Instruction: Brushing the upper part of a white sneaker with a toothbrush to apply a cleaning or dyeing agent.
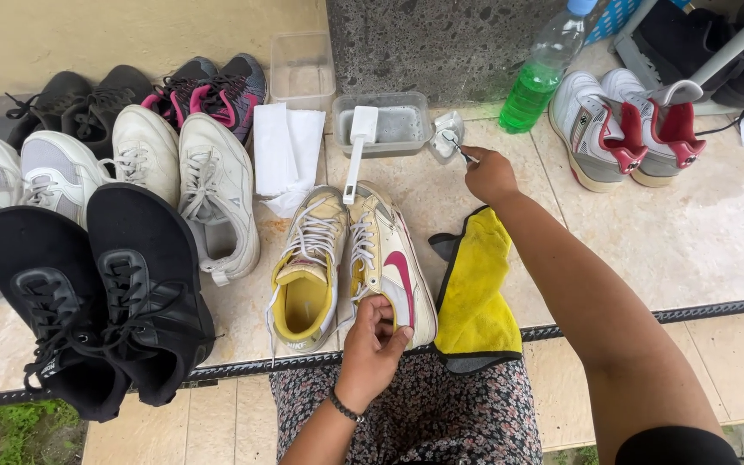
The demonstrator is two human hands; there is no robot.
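Observation:
A pair of dirty cream sneakers with yellow lining stands on the tiled ledge before me. My left hand grips the heel collar of the right sneaker, the one with a pink side mark. The left sneaker stands beside it, untouched. My right hand reaches forward, pinching a thin small brush handle whose tip is at a small clear cup. A white scrub brush leans out of a clear tub of soapy water.
A yellow cloth lies right of the sneakers. Black shoes, white shoes and dark pairs crowd the left. A green-liquid bottle, white-and-red shoes, folded white cloth and an empty tub sit behind.

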